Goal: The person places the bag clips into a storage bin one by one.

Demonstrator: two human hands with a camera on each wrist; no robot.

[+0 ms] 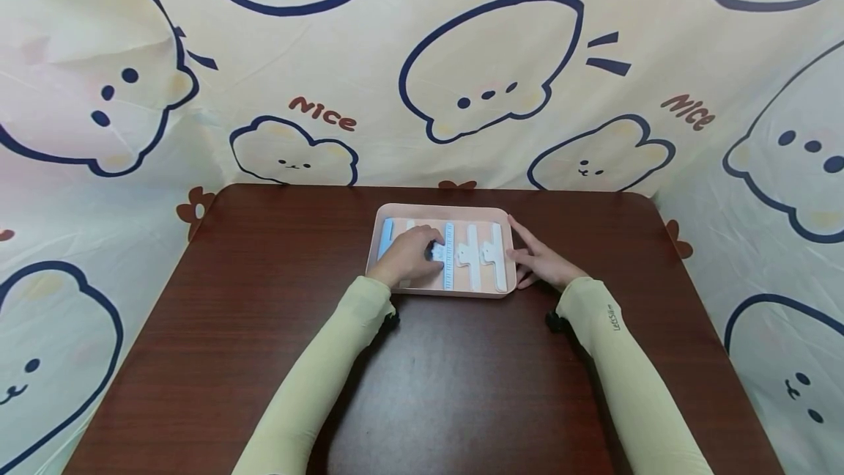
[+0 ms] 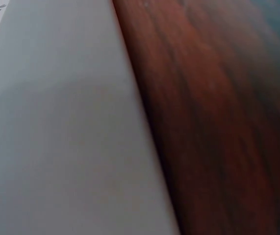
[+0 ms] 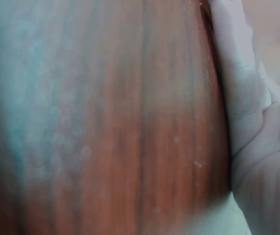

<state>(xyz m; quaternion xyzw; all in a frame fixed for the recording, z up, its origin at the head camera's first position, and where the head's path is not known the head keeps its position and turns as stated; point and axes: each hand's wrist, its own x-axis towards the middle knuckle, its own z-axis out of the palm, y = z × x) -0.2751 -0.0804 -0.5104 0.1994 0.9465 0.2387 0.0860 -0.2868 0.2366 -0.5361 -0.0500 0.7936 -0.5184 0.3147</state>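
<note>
A pale pink tray point(image 1: 448, 293) lies near the back of the table with several rulers in it. Over its left half, my left hand point(image 1: 410, 253) has thumb and forefinger bent around the bear-shaped tab of a blue ruler point(image 1: 449, 255), pinching it. Right of it lie two whitish rulers with animal-shaped tabs, a middle one point(image 1: 474, 258) and an outer one point(image 1: 498, 258). Another blue ruler point(image 1: 385, 236) is at the left end. My right hand point(image 1: 542, 262) rests at the tray's right edge, forefinger straight along the rim and thumb touching it.
The dark brown wooden table point(image 1: 448, 387) spreads around the tray. A cream curtain point(image 1: 369, 57) printed with bear faces hangs behind it and along both sides. Pale fabric fills much of the left wrist view, hiding that hand there.
</note>
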